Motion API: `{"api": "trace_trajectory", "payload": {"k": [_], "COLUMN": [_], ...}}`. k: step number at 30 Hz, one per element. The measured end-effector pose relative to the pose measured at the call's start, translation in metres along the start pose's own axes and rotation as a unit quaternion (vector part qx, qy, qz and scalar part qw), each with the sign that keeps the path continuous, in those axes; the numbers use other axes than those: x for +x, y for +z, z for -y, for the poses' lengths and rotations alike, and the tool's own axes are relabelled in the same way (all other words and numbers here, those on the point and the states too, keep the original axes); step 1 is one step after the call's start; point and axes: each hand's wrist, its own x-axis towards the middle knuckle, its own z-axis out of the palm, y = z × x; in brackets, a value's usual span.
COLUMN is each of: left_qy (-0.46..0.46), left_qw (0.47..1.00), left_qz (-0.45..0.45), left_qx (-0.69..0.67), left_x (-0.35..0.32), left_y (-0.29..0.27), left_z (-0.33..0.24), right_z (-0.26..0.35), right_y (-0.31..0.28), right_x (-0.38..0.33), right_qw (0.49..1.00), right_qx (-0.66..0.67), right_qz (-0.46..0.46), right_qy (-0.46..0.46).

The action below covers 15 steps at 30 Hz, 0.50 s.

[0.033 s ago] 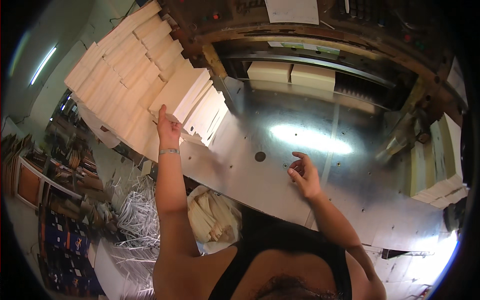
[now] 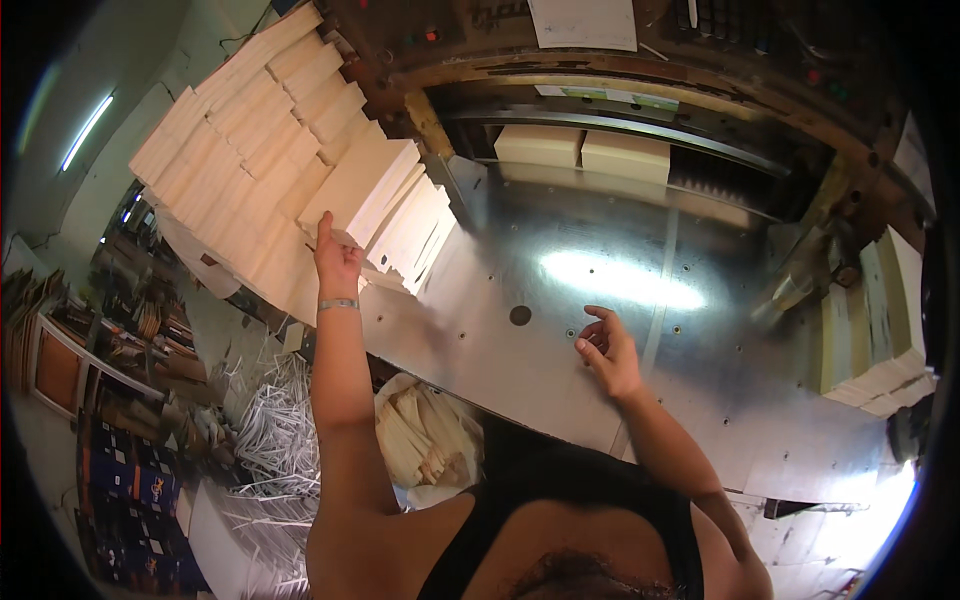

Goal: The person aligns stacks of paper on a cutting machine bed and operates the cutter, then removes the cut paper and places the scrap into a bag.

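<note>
Fingers of our left hand (image 2: pixel 336 262) press flat, spread, against the near edge of a tall cream-coloured stack of cut paper sheets (image 2: pixel 362 190), touching it but not gripping it. That stack stands at the left end of the shiny steel table (image 2: pixel 560 330), just beside more pale paper stacks (image 2: pixel 240 130) fanned in steps up and to the left. A thin silver bracelet (image 2: pixel 338 304) circles our left wrist. Our right hand (image 2: pixel 608 350) hovers over the middle of the table, fingers loosely curled and apart, holding nothing. Beyond it, two pale rectangular paper blocks (image 2: pixel 585 150) sit under the dark machine frame (image 2: pixel 640 80). Below the table's left edge lies a heap of white paper trimmings (image 2: pixel 270 440).
</note>
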Motion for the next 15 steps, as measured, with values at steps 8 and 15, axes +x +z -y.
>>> {"api": "trace_trajectory", "payload": {"k": [8, 15], "left_qy": [-0.008, -0.023], "left_qw": [1.000, 1.000], "left_qz": [-0.002, 0.005], "left_qx": [0.022, 0.009], "left_x": [0.034, 0.023], "left_y": [-0.014, -0.015], "left_z": [0.000, 0.012], "right_z": [0.006, 0.004], "right_y": [-0.002, -0.002], "right_x": [-0.001, 0.000], "right_qw": [1.000, 1.000], "right_qx": [-0.015, -0.015], "right_qz": [-0.003, -0.004], "right_qy": [0.003, 0.003]}}
